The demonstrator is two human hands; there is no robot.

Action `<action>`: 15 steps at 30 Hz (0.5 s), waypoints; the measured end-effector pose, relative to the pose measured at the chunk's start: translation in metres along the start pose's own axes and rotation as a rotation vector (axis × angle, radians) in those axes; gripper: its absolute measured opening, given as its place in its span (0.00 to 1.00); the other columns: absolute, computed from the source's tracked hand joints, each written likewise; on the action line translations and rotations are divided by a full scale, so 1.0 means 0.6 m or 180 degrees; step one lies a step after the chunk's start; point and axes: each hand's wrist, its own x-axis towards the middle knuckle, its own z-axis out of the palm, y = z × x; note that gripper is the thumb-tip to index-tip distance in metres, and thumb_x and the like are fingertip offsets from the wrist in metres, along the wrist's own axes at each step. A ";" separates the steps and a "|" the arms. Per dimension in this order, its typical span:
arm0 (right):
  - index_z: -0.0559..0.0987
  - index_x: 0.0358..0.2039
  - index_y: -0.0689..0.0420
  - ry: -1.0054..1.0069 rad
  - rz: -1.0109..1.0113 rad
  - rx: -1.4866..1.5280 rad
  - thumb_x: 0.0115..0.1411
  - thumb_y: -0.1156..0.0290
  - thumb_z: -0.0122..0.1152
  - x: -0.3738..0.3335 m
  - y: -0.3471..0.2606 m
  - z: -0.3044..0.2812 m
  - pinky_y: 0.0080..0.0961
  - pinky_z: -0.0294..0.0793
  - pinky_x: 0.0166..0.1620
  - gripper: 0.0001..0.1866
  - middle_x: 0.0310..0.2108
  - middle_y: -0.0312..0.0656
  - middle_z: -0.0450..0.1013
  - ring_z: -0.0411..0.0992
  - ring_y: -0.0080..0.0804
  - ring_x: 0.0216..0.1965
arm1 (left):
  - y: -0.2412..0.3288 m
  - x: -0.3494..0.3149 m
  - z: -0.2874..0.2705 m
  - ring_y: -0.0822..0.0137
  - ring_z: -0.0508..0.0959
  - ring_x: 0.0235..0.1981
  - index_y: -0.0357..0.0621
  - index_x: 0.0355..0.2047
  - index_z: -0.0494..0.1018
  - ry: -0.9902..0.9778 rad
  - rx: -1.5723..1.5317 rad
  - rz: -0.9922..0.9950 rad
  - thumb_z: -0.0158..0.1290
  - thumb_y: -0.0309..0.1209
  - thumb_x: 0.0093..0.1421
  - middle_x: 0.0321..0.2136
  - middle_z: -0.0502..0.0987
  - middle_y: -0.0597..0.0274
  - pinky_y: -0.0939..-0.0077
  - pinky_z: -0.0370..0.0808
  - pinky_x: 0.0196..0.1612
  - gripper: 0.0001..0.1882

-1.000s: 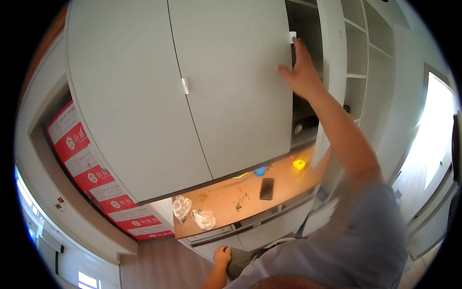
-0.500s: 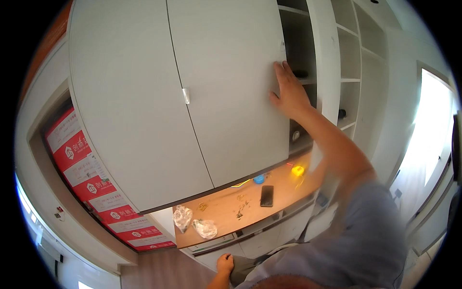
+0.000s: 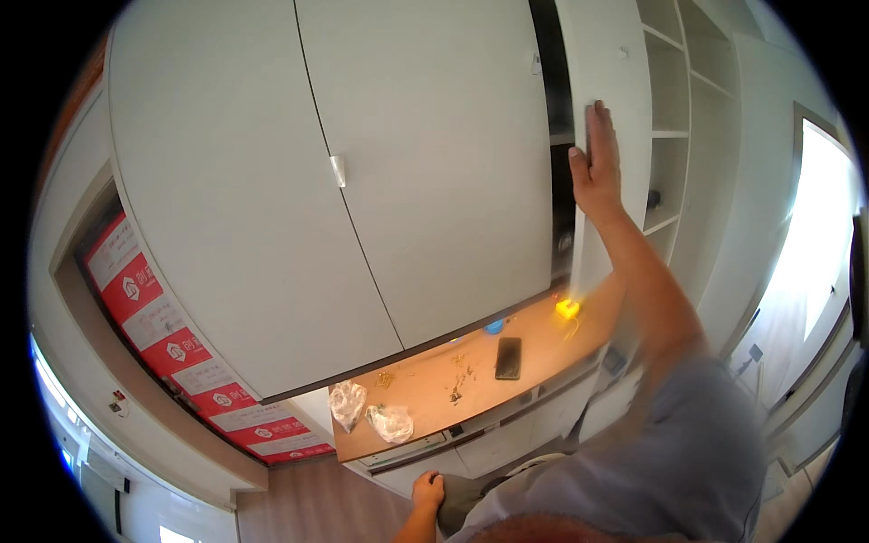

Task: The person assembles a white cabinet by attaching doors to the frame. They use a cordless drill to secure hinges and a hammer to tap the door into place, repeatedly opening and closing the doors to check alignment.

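My right hand [image 3: 600, 167] lies with its fingers stretched out against a narrow white cabinet door [image 3: 608, 63] on the right. That door stands slightly ajar, with a dark gap beside it showing shelves inside. Left of the gap are two wide white doors [image 3: 434, 163], both closed, with a small metallic handle [image 3: 339, 171] at their seam. Low in the view, my left hand [image 3: 428, 490] hangs beside my dark trouser leg with its fingers curled. Whether anything is in it is hidden.
Below the cabinet runs a wooden countertop [image 3: 434, 414]. On it are crumpled clear plastic bags [image 3: 391, 423], scattered small hardware [image 3: 456, 395], a black phone [image 3: 509, 358], a blue round object [image 3: 494, 326] and a yellow object [image 3: 568, 309]. Open shelves [image 3: 670, 136] stand at right.
My right hand has moved right, from the edge of the wide door onto the narrow door. The narrow door has swung inward, and the dark gap is slimmer. My left hand stays low.
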 end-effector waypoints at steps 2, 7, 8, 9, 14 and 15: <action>0.60 0.73 0.56 -0.0083 0.0034 -0.0148 0.67 0.70 0.53 -0.006 0.008 0.024 0.52 0.48 0.73 0.34 0.75 0.53 0.53 0.50 0.56 0.75 | 0.002 0.006 0.003 0.50 0.81 0.51 0.46 0.47 0.84 -0.0033 0.0004 -0.0010 0.58 0.42 0.60 0.47 0.83 0.51 0.61 0.75 0.58 0.19; 0.59 0.73 0.55 -0.0265 -0.0190 -0.0371 0.71 0.63 0.49 -0.015 0.028 0.066 0.57 0.46 0.73 0.32 0.76 0.51 0.51 0.47 0.58 0.76 | 0.022 0.003 0.005 0.52 0.82 0.50 0.47 0.46 0.84 -0.0106 -0.0001 -0.0037 0.58 0.42 0.61 0.46 0.84 0.52 0.63 0.76 0.57 0.18; 0.59 0.73 0.54 -0.0300 -0.0263 -0.0396 0.72 0.61 0.48 -0.018 0.031 0.072 0.57 0.45 0.73 0.32 0.76 0.51 0.50 0.46 0.57 0.76 | 0.022 0.002 0.005 0.52 0.82 0.49 0.47 0.46 0.84 -0.0110 -0.0007 -0.0048 0.57 0.42 0.61 0.46 0.84 0.52 0.63 0.76 0.56 0.18; 0.58 0.74 0.54 -0.0380 -0.0249 -0.0462 0.72 0.58 0.46 -0.019 0.035 0.076 0.58 0.44 0.73 0.33 0.76 0.51 0.49 0.45 0.57 0.76 | 0.023 0.002 0.006 0.51 0.82 0.49 0.47 0.46 0.84 -0.0114 -0.0014 -0.0057 0.57 0.42 0.61 0.45 0.84 0.52 0.62 0.76 0.56 0.18; 0.58 0.73 0.55 -0.0487 -0.0271 -0.0420 0.70 0.56 0.51 -0.020 0.036 0.071 0.59 0.44 0.73 0.35 0.76 0.50 0.50 0.45 0.58 0.76 | 0.012 0.007 0.013 0.50 0.83 0.47 0.46 0.46 0.83 -0.0033 0.0100 0.0121 0.57 0.41 0.61 0.44 0.84 0.51 0.61 0.77 0.54 0.18; 0.58 0.73 0.55 -0.0526 -0.0309 -0.0416 0.69 0.56 0.52 -0.021 0.041 0.068 0.59 0.44 0.73 0.35 0.76 0.50 0.50 0.45 0.58 0.76 | 0.008 0.009 0.014 0.50 0.83 0.47 0.46 0.46 0.83 -0.0023 0.0119 0.0163 0.57 0.41 0.61 0.45 0.84 0.51 0.61 0.77 0.54 0.18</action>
